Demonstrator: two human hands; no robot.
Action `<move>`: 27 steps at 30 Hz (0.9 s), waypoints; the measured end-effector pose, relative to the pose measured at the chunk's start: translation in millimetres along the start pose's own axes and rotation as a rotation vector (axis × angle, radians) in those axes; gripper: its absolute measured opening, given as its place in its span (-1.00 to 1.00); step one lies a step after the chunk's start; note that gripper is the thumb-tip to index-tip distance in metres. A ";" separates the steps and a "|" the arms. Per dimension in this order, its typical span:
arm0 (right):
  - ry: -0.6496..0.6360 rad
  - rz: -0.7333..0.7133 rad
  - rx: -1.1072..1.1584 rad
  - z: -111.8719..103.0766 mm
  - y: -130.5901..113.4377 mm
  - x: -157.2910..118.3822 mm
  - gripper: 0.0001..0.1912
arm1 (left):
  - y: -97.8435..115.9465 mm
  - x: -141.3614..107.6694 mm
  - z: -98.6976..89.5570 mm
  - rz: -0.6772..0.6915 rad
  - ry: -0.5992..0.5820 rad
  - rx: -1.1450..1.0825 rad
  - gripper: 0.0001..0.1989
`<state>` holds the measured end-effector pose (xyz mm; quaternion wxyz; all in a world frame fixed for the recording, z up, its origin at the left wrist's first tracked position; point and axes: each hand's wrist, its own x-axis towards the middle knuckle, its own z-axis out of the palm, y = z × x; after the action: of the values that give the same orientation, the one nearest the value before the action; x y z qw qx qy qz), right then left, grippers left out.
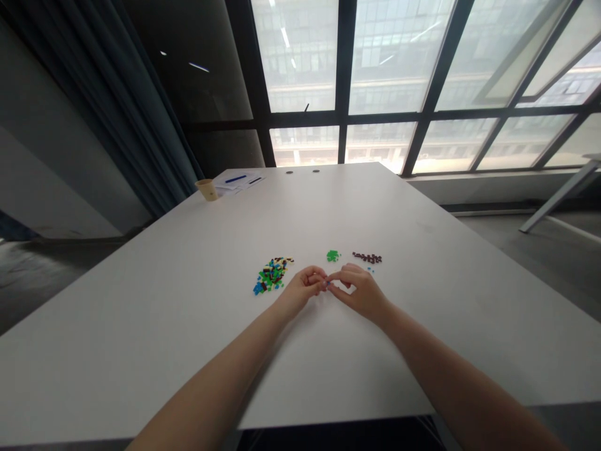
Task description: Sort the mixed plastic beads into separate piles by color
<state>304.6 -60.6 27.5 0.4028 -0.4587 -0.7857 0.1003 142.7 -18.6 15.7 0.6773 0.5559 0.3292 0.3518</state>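
Note:
Close together over the white table (pixel 244 351), my left hand (pixel 305 286) and my right hand (pixel 357 290) meet fingertip to fingertip. Both are closed in a pinch on a tiny blue brick (pixel 328 283), mostly covered by the fingers. Left of my left hand lies a mixed pile of small building bricks (pixel 272 274) in blue, green, brown, yellow and white. Just beyond the hands is a small group of green bricks (pixel 332 255). A group of dark brown bricks (pixel 369 257) lies behind my right hand, with a few loose blue bricks (pixel 370 269) near it.
At the far left edge of the table stands a tan cup (pixel 207 190). Beside it are papers (pixel 241 182) with a blue pen (pixel 235 178) on top. Two round dark discs (pixel 290 172) sit at the far edge, below large windows.

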 end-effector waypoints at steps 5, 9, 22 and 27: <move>0.033 0.051 -0.040 -13.6 7.8 4.5 -0.87 | 3.6 -0.7 0.1 -0.038 0.046 0.042 -0.68; 0.053 0.295 -0.144 -41.0 38.8 4.0 -0.84 | 2.9 0.3 -3.5 -0.071 0.125 0.061 -0.69; -0.154 0.696 -0.319 -52.6 104.7 -14.9 -0.82 | 3.1 0.7 -7.3 -0.062 0.137 0.108 -0.70; -0.179 0.699 -0.275 -53.5 104.3 -14.9 -0.80 | 4.4 0.1 -6.1 -0.069 0.140 0.112 -0.72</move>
<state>413.9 -25.6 -0.4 0.2088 -0.7380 -0.6201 0.1649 137.2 -14.7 19.0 0.6323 0.5552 0.4138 0.3474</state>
